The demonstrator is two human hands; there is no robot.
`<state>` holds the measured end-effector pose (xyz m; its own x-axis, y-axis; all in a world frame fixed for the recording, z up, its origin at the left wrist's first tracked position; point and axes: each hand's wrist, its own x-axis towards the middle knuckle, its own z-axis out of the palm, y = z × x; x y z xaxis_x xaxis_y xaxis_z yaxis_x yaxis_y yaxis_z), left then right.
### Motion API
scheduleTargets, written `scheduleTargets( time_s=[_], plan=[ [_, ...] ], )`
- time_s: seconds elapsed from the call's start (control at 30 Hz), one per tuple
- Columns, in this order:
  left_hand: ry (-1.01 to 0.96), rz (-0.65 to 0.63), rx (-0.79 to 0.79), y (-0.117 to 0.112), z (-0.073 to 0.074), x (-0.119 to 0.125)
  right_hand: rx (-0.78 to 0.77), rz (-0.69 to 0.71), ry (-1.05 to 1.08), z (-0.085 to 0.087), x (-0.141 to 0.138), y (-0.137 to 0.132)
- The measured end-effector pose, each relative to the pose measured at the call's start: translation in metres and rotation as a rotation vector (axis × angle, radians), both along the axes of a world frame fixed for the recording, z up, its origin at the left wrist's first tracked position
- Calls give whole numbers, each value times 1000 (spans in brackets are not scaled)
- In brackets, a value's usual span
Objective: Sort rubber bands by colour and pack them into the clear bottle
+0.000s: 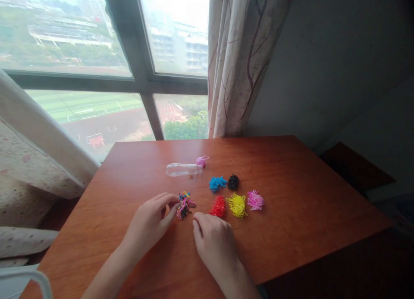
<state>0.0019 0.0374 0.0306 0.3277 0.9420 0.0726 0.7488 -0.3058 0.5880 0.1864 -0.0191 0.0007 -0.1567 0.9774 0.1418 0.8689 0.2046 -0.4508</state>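
Right hand (215, 238), curled with its grip hidden, sits just in front of the red bands (218, 205) on the bench (291, 191), while the left hand (150, 217) has thumb and forefinger at the mixed bands (185, 207), whether pinching one I cannot tell, a clear bottle (182, 169) lying beyond.

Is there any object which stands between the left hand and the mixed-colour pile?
Nothing visible does: the left hand is at the left edge of the mixed-colour pile, and the red pile lies beyond it.
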Motion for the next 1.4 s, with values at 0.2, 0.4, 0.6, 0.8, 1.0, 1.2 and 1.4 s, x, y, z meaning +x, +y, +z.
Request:
scheduleTargets(
  time_s=[0.2, 0.4, 0.6, 0.8, 1.0, 1.2, 1.4],
  plan=[
    [-53, 48, -24, -6, -17, -5, -69, -56, -134, 14, -8, 16],
    [-31, 49, -40, -7, -18, -5, -174, -118, -256, 25, -14, 28],
    [-10, 60, -49, -8, -15, -2, -210, -118, -300, 28, -17, 36],
    [4, 74, -31, -10, -17, -3, -191, -100, -315, 28, -16, 41],
    [16, 79, -22, -9, -18, -4, -169, -105, -299, 24, -14, 40],
    [46, 73, -28, -9, -18, -4, -162, -103, -295, 28, -13, 39],
    [52, 79, -21, -9, -18, -4, -195, -96, -311, 28, -15, 41]
  ],
)
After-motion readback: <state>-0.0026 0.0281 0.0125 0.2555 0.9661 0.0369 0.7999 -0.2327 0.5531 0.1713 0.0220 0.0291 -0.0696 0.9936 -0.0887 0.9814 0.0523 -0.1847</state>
